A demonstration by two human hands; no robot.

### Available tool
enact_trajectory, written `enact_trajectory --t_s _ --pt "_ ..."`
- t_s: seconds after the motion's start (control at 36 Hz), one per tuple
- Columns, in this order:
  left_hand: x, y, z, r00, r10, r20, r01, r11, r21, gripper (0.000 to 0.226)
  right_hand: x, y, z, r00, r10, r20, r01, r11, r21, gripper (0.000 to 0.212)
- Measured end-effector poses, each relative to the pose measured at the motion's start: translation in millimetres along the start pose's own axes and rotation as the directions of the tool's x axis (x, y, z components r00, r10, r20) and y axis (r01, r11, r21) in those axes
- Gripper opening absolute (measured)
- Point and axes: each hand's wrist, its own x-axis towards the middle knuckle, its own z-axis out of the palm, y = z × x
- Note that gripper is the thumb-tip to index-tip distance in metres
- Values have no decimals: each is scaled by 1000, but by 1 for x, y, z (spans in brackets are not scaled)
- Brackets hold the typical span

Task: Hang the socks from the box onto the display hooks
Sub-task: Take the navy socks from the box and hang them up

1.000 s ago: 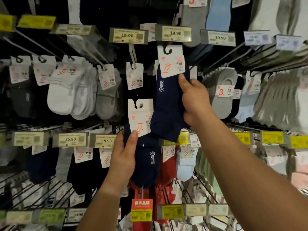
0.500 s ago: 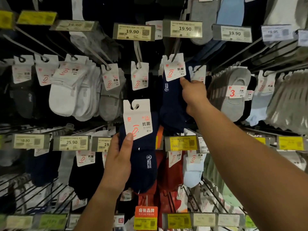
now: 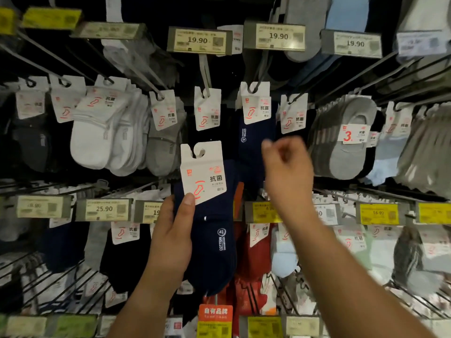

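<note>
Hanging on a hook (image 3: 256, 76) under a 19.90 tag (image 3: 274, 36), one navy sock (image 3: 253, 140) is up already. A second sock (image 3: 214, 230) is gripped by the left hand (image 3: 174, 240), thumb on its card (image 3: 202, 172). The right hand (image 3: 288, 172) is blurred, loosely curled, nothing held.

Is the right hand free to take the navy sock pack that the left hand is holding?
Probably yes. The right hand is blurred but seems to hold nothing, and it hangs just beside the navy sock pack held by the left hand, with nothing between them.
</note>
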Motion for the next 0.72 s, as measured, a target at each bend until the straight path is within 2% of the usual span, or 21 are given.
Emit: enact_trajectory --t_s 0.06,0.11,0.28,0.36,0.42,0.47,0.53,0.61,0.72 --pt "-1 1 5 1000 16 13 -16 1000 -6 30 -47 -2 0 991 14 135 -25 996 81 23" --pt "-2 -1 12 998 38 41 -38 999 6 27 -76 2 7 974 57 219 -83 990 112 27" --pt "-7 -1 26 990 33 139 -36 999 20 17 -78 9 9 963 192 191 -227 957 181 49" --pt "-9 -1 29 984 24 177 -21 1000 -22 34 -75 13 7 937 262 231 -305 936 175 57" --pt "-9 -1 30 988 21 154 -15 999 -43 54 -73 14 4 903 328 279 -398 884 246 56" --pt "-9 -1 31 991 -10 134 20 997 -74 63 -71 14 1 873 367 320 -462 832 306 49" --pt "-7 -1 31 990 -44 135 56 995 -83 54 -71 11 -4 853 372 365 -500 784 369 39" --pt "-4 1 32 990 -42 134 51 996 -68 23 -70 13 -9 840 359 406 -522 738 428 29" --pt "4 1 31 997 -45 63 46 999 -13 18 -64 13 -13 842 361 401 -524 724 449 27"
